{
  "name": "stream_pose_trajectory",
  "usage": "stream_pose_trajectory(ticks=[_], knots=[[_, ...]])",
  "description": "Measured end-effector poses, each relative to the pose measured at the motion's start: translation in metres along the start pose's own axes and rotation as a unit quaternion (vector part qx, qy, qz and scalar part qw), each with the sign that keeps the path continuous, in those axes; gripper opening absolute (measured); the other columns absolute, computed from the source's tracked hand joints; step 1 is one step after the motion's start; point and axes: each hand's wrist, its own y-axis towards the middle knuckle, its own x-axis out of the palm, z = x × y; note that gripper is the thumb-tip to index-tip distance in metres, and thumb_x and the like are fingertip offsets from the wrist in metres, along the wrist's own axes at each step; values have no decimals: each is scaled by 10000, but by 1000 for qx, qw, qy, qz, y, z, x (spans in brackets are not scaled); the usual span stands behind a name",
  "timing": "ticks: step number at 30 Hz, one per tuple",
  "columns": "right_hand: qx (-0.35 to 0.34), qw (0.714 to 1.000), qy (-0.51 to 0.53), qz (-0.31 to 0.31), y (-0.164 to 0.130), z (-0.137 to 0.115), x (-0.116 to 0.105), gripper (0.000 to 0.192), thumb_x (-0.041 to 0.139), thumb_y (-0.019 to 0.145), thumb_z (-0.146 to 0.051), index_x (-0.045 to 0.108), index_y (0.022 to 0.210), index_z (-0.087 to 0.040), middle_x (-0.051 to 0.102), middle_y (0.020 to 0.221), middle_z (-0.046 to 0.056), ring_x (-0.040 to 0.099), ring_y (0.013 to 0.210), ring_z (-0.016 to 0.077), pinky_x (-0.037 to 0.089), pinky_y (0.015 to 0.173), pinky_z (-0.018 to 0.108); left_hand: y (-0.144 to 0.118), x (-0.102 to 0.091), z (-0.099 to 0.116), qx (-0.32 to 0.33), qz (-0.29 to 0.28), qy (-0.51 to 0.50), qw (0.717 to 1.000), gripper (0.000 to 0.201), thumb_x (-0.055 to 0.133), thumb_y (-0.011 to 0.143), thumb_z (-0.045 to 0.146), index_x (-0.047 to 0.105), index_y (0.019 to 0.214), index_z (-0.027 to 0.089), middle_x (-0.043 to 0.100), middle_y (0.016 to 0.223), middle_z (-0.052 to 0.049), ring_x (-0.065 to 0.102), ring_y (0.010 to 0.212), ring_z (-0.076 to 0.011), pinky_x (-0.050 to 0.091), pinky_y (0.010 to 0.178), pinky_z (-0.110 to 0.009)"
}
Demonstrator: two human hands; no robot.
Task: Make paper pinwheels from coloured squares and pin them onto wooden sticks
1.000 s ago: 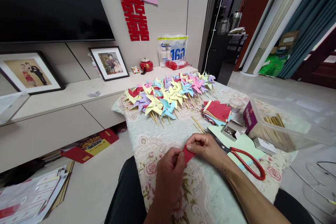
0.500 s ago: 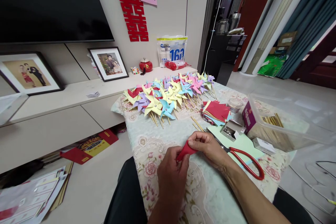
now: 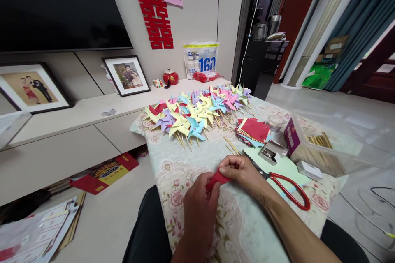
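A piece of red paper (image 3: 217, 178), folded over on itself, is held between my two hands above the table's near part. My left hand (image 3: 202, 197) pinches its left end, and my right hand (image 3: 239, 172) grips the upper right end between thumb and fingers. Part of the paper is hidden by the fingers. Beside my right hand lie red-handled scissors (image 3: 288, 191), resting on a pale green sheet (image 3: 296, 176). A few thin sticks (image 3: 232, 144) lie just beyond the hand. Farther back are many finished paper pinwheels (image 3: 197, 115) on sticks.
A stack of cut paper squares (image 3: 254, 130) lies right of centre. Near it are an open small box of metal fasteners (image 3: 273, 153), a small white box (image 3: 309, 170), a round clear container (image 3: 275, 122) and a clear plastic bin (image 3: 336, 152) of sticks. A floral cloth (image 3: 175, 176) covers the table.
Both hands keep hold of the red paper and have barely moved, with slight finger shifts. The whole view has shifted a little.
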Motion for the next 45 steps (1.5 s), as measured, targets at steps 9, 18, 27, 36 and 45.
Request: stream_pose_trajectory(ticks=[9, 18, 27, 36, 45], knots=[[-14, 1000, -16, 21, 1, 0, -1, 214, 722, 704, -361, 637, 661, -169, 562, 619, -29, 450, 595, 121, 329, 601, 264, 12, 9, 2, 26, 3, 57, 998, 166, 560, 861, 294, 656, 748, 219, 678, 727, -15, 596, 691, -201, 383, 664, -301], [-36, 998, -50, 25, 5, 5, -2, 195, 711, 729, -341, 652, 670, -165, 577, 617, -21, 461, 593, 124, 338, 588, 259, 19, 13, -9, -9, 4, -19, 1000, 181, 575, 834, 337, 641, 731, 204, 649, 636, 14, 569, 609, -166, 394, 622, -273], [-43, 998, -55, 11, 4, 13, 2, 241, 702, 768, -394, 678, 782, -154, 629, 672, -2, 515, 611, 134, 385, 616, 269, 21, 23, -23, 3, 17, -24, 1000, 170, 548, 808, 318, 628, 703, 211, 625, 614, 18, 557, 601, -164, 373, 608, -264], [-68, 993, -83, 41, 1, 16, 9, 284, 689, 797, -429, 647, 705, -163, 607, 642, -8, 504, 621, 142, 388, 633, 277, 24, 26, -21, 0, 28, 3, 1000, 182, 555, 801, 327, 610, 671, 212, 637, 634, -1, 561, 615, -174, 362, 611, -274], [-83, 990, -105, 54, 0, 18, 9, 320, 666, 811, -470, 651, 727, -161, 582, 647, -8, 472, 609, 139, 374, 611, 274, 21, 27, -26, 28, 34, 13, 999, 184, 522, 839, 289, 596, 687, 219, 660, 658, -1, 598, 640, -180, 380, 632, -274]])
